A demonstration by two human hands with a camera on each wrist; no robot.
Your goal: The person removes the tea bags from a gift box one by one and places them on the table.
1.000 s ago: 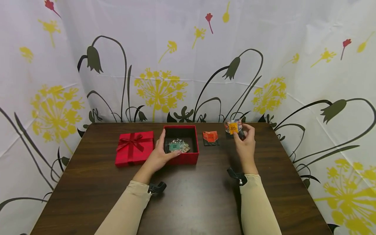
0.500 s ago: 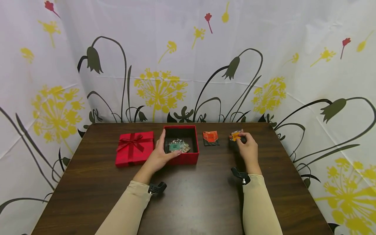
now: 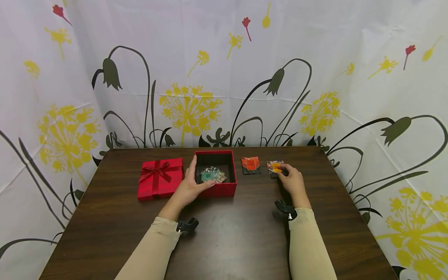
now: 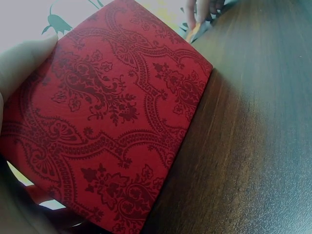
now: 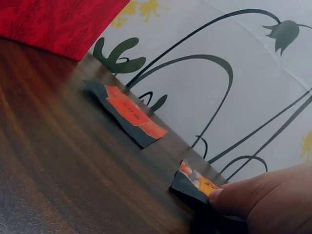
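My left hand [image 3: 187, 186] grips the near left corner of an open red gift box [image 3: 224, 190], thumb over the front rim and fingers along the left side. Inside the box lies a clear sachet with a green label [image 3: 208, 176]. The box's patterned front [image 4: 107, 107] fills much of the left wrist view. Farther right, my right hand [image 3: 294, 182] pinches the right edge of a small dark sachet with a yellow label [image 3: 274, 167], low at the table. In the right wrist view the thumb lies on that sachet [image 5: 192, 181]; the other fingers are mostly hidden.
An orange-and-black sachet [image 3: 251, 165] lies between the box and my right hand. Left of the box is a red lid with a ribbon bow [image 3: 161, 179]. A flower-patterned curtain [image 3: 217, 70] hangs behind the brown wooden table [image 3: 224, 241].
My right hand has lowered the yellow-labelled sachet from upright to flat at the table, then shifted it slightly left and nearer. My left hand stays on the box.
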